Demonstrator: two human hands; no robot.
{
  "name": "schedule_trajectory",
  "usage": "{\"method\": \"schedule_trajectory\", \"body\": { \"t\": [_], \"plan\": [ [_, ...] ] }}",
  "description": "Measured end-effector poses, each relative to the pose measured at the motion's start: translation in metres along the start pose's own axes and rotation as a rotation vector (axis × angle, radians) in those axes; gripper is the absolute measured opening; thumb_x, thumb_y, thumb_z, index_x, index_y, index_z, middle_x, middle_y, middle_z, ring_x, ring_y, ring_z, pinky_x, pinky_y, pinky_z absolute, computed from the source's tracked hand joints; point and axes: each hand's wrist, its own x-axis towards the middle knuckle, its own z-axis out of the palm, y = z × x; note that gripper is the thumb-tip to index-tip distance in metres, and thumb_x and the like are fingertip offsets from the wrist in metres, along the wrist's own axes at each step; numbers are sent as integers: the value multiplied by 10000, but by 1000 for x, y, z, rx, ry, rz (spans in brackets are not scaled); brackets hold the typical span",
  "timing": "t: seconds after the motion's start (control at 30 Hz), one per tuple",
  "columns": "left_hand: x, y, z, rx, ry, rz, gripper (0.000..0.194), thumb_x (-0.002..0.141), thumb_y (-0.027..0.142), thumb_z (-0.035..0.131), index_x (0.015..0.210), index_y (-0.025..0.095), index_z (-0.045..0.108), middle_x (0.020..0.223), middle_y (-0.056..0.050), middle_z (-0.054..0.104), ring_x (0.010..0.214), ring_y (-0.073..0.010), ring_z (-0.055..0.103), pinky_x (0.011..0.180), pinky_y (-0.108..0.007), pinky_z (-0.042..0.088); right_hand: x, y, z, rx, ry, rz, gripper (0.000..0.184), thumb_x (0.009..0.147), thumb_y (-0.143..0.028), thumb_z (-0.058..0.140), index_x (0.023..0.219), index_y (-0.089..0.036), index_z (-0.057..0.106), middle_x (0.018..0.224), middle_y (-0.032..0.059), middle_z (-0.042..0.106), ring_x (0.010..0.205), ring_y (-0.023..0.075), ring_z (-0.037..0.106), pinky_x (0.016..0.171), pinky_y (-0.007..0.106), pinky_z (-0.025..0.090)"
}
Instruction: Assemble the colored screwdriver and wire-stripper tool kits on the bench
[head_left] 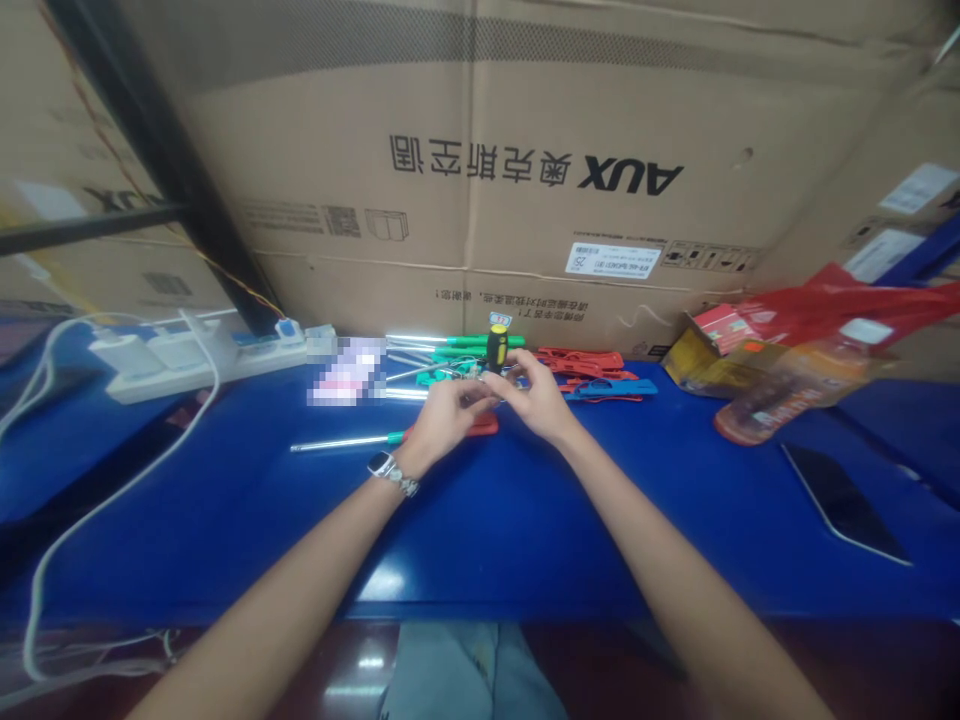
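Observation:
An upright screwdriver (497, 347) with a black and yellow handle stands between my hands, a small tag behind its top. My right hand (536, 398) is closed around its lower end, where the fingers hide the shaft. Close beside it, the fingers of my left hand (444, 412) are pinched together; what they hold is too small to make out. A long metal rod tool (345, 443) with a green and red handle lies under my left hand. Behind my hands lie green-handled tools (480, 342), red tools (581, 362) and a blue tool (619, 389).
A big cardboard box (322, 140) rises behind the blue table (585, 540). At left are a white power strip (202, 370) and cables. To the right lie a drink bottle (795, 390), a red plastic bag (847, 305), an open carton (720, 365) and a dark phone (847, 500).

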Motion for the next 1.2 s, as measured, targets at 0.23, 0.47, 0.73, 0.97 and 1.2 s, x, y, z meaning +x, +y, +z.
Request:
{"method": "schedule_trajectory", "body": {
  "t": [0.23,0.47,0.73,0.97,1.2],
  "plan": [
    [1,-3,-5,37,-128,15,190,891,289,599,914,180,753,940,-52,778,857,-218,699,805,-329,524,2,-13,-21,112,-193,113,327,807,-455,663,1009,-204,719,944,40,690,765,169,580,638,285,452],
    [3,0,9,-63,89,-67,310,740,428,768,819,133,710,809,-58,742,743,-196,663,707,-297,515,2,-5,-2,-45,104,41,354,706,-449,773,635,-199,532,639,-29,550,622,131,468,623,281,383],
    [2,6,7,-149,-18,-106,291,799,420,697,784,135,755,784,-60,762,780,-250,703,735,-332,546,0,-8,-4,-52,30,-10,285,766,-448,707,916,-211,658,931,31,616,817,183,537,756,327,457],
    [1,1,5,-41,-111,4,193,872,287,598,882,172,753,918,-52,774,909,-239,702,867,-349,531,3,-6,-14,40,-97,56,268,794,-442,682,910,-203,719,909,36,656,758,169,562,717,323,467],
    [4,-1,22,-185,187,-105,262,732,389,748,774,139,678,792,-64,738,736,-201,682,717,-300,539,-2,6,22,-72,343,64,312,760,-475,727,730,-203,579,649,-34,520,607,130,425,582,270,372]
  ]
}}
